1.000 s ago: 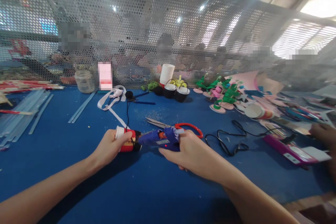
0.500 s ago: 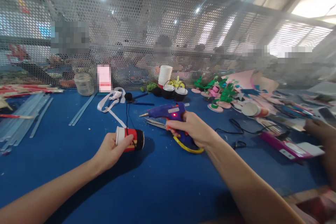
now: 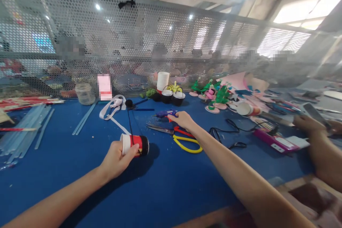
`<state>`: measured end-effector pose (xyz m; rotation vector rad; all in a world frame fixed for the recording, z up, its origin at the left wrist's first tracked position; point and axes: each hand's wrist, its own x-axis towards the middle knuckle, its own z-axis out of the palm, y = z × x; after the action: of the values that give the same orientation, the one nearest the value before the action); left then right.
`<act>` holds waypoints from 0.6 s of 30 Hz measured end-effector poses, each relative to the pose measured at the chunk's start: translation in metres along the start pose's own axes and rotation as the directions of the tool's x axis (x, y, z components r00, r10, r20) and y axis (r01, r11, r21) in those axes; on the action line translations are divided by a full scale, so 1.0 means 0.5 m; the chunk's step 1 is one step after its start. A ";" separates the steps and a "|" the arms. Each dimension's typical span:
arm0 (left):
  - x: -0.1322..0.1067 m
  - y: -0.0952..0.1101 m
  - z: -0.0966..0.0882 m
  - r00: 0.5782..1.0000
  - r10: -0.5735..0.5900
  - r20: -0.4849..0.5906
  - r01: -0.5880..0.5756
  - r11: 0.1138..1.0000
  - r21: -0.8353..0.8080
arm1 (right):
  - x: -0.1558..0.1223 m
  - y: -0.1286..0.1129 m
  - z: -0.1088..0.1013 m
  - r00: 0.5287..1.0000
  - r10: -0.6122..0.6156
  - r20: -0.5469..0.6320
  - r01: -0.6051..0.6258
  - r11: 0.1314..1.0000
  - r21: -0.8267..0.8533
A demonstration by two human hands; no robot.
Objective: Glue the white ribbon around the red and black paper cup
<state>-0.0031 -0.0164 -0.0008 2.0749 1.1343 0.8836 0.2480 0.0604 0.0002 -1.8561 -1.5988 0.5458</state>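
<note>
My left hand (image 3: 115,160) is wrapped round a small paper cup (image 3: 135,145) painted red and black, held on its side just above the blue table (image 3: 165,181). A thin black thread rises from the cup toward a black pom-pom (image 3: 129,103). My right hand (image 3: 184,120) reaches forward over the table and is closed on a blue glue gun (image 3: 165,114), which is low over the table. Scissors with red and yellow handles (image 3: 184,139) lie just under my right wrist.
Clear glue sticks (image 3: 24,128) lie at the left, with a plastic jar (image 3: 84,93) and white ribbon (image 3: 113,105) behind. Stacked white cups (image 3: 162,80), black pots and green and pink paper crafts (image 3: 219,96) stand by the perforated screen. Another person's hand (image 3: 310,123) holds a phone at right.
My right hand has carried the glue gun farther away from me and lower toward the table. My left hand has kept hold of the cup, with almost no movement.
</note>
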 end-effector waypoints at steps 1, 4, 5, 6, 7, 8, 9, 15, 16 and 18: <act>-0.001 0.001 0.000 1.000 0.009 0.002 -0.009 1.000 0.007 | 0.000 -0.007 0.001 1.000 -0.008 -0.020 0.007 0.999 -0.041; -0.004 0.001 0.001 1.000 0.029 0.001 -0.029 1.000 0.007 | -0.012 -0.045 0.004 0.996 -0.071 -0.048 0.065 0.991 -0.113; -0.004 0.000 0.002 1.000 0.031 -0.004 -0.031 0.999 0.008 | -0.021 -0.063 0.006 0.994 -0.106 -0.030 0.102 0.988 -0.118; -0.003 -0.001 0.002 0.999 0.032 -0.012 -0.032 0.999 0.005 | -0.031 -0.082 0.010 0.989 -0.145 0.010 0.145 0.983 -0.111; -0.003 -0.002 0.003 0.999 0.033 -0.021 -0.033 0.999 0.000 | -0.043 -0.102 0.017 0.979 -0.190 0.071 0.196 0.976 -0.091; -0.002 -0.004 0.004 0.999 0.032 -0.028 -0.033 0.999 -0.007 | -0.056 -0.121 0.025 0.965 -0.226 0.131 0.236 0.970 -0.063; -0.002 -0.006 0.004 0.999 0.032 -0.030 -0.032 0.999 -0.014 | -0.069 -0.139 0.035 0.947 -0.258 0.190 0.268 0.963 -0.029; 0.000 -0.012 0.006 0.999 0.042 0.018 -0.042 0.999 0.011 | -0.120 -0.187 0.088 0.790 -0.466 0.397 0.217 0.820 0.530; 0.001 -0.011 0.006 0.999 0.034 0.018 -0.034 0.999 0.000 | -0.122 -0.185 0.090 0.822 -0.438 0.365 0.173 0.802 0.572; 0.003 -0.007 0.007 0.999 -0.024 0.036 0.027 0.997 -0.069 | -0.121 -0.178 0.085 0.868 -0.387 0.313 0.123 0.776 0.619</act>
<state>-0.0016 -0.0143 -0.0052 2.0075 1.0938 0.8590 0.1444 0.0157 0.0252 -1.0675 -1.6656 1.2240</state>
